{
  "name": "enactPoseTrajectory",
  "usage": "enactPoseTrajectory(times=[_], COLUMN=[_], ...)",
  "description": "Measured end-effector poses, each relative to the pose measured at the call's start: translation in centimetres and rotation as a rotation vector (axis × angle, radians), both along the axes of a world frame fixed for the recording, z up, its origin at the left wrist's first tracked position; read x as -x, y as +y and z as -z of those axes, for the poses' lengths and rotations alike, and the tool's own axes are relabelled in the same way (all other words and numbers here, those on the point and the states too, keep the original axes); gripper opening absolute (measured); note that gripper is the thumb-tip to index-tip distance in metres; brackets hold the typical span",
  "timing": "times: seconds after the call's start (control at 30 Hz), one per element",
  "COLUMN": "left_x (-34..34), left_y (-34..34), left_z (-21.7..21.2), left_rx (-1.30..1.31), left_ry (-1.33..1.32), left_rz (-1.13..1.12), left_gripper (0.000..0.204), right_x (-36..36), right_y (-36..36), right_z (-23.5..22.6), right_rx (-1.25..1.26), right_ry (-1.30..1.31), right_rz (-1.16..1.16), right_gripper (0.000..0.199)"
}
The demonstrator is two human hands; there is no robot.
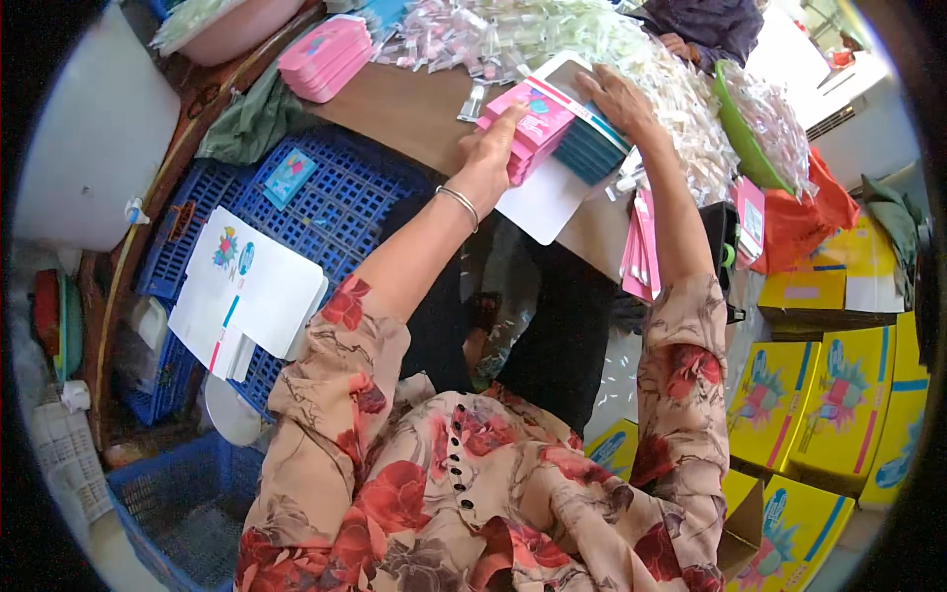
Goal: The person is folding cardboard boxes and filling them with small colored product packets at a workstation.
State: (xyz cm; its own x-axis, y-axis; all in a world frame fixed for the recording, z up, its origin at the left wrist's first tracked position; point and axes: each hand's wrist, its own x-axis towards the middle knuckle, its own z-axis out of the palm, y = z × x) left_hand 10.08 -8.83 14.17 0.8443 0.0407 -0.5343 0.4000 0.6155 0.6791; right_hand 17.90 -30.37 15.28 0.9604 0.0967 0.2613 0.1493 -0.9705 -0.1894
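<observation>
Two hands are being used at the open white carton [546,197] lying at the near edge of the brown counter [414,109]; everything else is being placed here relative to that carton. A stack of pink packets [533,126] is being gripped by the left hand [490,153], fingers closed around its near end, and is being pressed down into the carton; the right hand [619,99] is being laid open and flat on the carton's far flap, steadying it rather than gripping. Dark teal packets [590,148] are already being held inside the carton, just right of the pink stack, so the filling is judged to be partly done; the flaps are not yet being closed. Beyond the carton a large heap of small clear-wrapped pieces [552,39] is being kept, and far left of it another pile of pink packets [326,54] is waiting; more pink packets [641,252] are being stood just below and right of the carton, so much work is judged to be left. Left of the carton, flat white carton blanks [247,291] are being stored on a blue crate [335,207]; well to its right, yellow boxes [824,405] are being stacked.
</observation>
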Motion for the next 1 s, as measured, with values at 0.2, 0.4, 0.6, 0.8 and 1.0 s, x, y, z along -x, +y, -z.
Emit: enactPoseTrajectory(times=[0.2,0.4,0.6,0.8,1.0], left_x=[-0.9,-1.7,-1.1,-3.0,-4.3], left_y=[0.9,0.0,0.9,3.0,0.2], left_z=[3.1,4.0,1.3,3.7,5.8], left_rx=[-0.146,-0.076,-0.076,-0.050,-0.072], left_ry=[-0.052,-0.041,0.048,-0.067,-0.085], left_rz=[0.022,-0.036,0.132,0.008,0.098], left_gripper=[0.074,0.062,0.067,0.088,0.064], right_x=[-1.5,-4.5,-4.5,0.3,10.7], right_y=[0.3,-1.3,-3.4,4.3,5.8], right_z=[1.7,4.4,5.0,-0.1,-0.5], right_rx=[0.199,0.300,0.261,0.170,0.270], right_ry=[0.014,-0.129,-0.138,-0.148,-0.565], right_rz=[-0.050,-0.176,-0.187,-0.012,-0.374], right_gripper=[0.034,0.030,0.034,0.041,0.009])
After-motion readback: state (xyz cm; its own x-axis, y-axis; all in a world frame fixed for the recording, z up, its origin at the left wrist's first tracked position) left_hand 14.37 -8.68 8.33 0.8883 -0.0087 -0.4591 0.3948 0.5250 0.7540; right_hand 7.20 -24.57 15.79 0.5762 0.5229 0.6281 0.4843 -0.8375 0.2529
